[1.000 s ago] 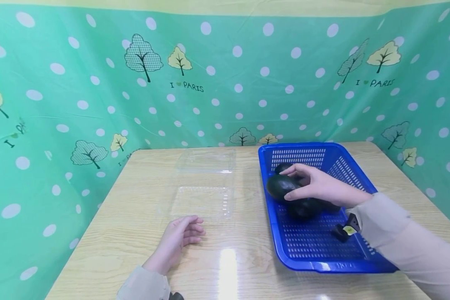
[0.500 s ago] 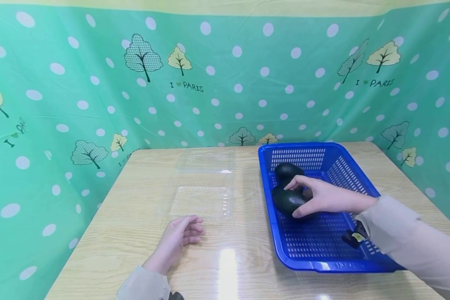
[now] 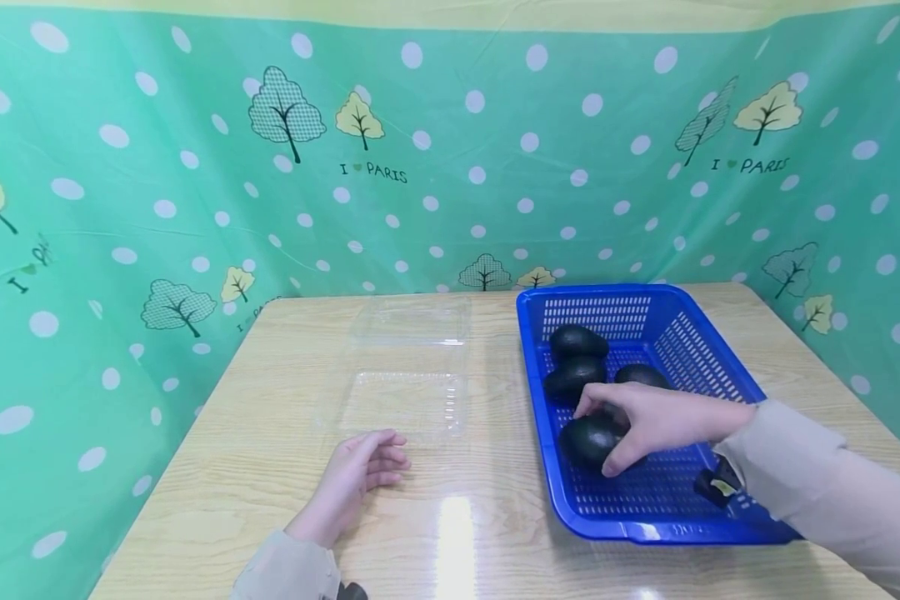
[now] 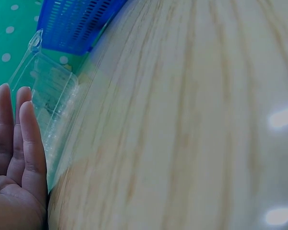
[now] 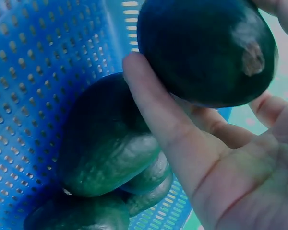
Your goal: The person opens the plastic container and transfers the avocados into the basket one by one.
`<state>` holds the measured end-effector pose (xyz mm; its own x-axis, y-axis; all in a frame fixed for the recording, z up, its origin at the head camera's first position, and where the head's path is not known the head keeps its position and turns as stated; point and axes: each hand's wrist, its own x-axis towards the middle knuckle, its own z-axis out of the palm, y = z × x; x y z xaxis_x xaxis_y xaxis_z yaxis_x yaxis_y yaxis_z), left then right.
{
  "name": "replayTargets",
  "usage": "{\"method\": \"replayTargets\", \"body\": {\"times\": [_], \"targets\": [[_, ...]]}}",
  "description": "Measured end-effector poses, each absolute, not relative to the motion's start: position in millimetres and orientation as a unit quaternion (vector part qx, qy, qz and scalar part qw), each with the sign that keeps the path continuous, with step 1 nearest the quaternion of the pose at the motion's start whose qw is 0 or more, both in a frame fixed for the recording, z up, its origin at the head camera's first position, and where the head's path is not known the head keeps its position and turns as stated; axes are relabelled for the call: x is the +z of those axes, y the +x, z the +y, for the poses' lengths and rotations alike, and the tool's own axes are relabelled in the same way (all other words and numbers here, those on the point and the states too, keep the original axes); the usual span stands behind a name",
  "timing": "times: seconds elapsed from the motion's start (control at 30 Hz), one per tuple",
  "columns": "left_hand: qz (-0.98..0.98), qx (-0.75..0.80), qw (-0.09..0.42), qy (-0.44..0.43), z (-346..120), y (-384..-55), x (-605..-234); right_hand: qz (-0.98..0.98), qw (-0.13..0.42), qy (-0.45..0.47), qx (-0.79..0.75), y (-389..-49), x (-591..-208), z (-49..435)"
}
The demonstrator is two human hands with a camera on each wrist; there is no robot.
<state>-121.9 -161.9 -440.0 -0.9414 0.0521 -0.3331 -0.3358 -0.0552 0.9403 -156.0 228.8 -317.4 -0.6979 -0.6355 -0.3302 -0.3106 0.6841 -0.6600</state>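
My right hand reaches into the blue plastic basket and grips a dark green avocado between thumb and fingers. In the right wrist view that held avocado shows a brown stem scar, and another avocado lies beside the hand. Behind my right hand in the head view are a far avocado, a middle avocado and one to the right. My left hand rests at the table, fingers relaxed and holding nothing, near the front of a clear plastic clamshell box.
The clamshell's lid stands open at its far side. A wooden table bears everything, with the basket on its right. A green dotted curtain hangs behind the table and along its sides.
My right hand has moved toward the basket's near side with an avocado in its grip, and the avocados behind it now show more. The left hand has stayed still.
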Motion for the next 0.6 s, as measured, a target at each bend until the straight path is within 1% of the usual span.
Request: {"method": "replayTargets", "body": {"times": [0.2, 0.4, 0.6], "targets": [[0.676, 0.717, 0.133, -0.107, -162.2, -122.8, -440.2, 0.879, 0.271, -0.299, -0.255, -154.6, -325.1, 229.0], [0.678, 0.716, 0.134, -0.102, -163.0, -122.8, -439.2, 0.886, 0.276, -0.292, -0.233, -154.6, -326.3, 226.5], [0.677, 0.716, 0.138, -0.094, -163.7, -122.2, -437.3, 0.897, 0.258, -0.299, -0.200, -156.1, -327.1, 223.4]]}}
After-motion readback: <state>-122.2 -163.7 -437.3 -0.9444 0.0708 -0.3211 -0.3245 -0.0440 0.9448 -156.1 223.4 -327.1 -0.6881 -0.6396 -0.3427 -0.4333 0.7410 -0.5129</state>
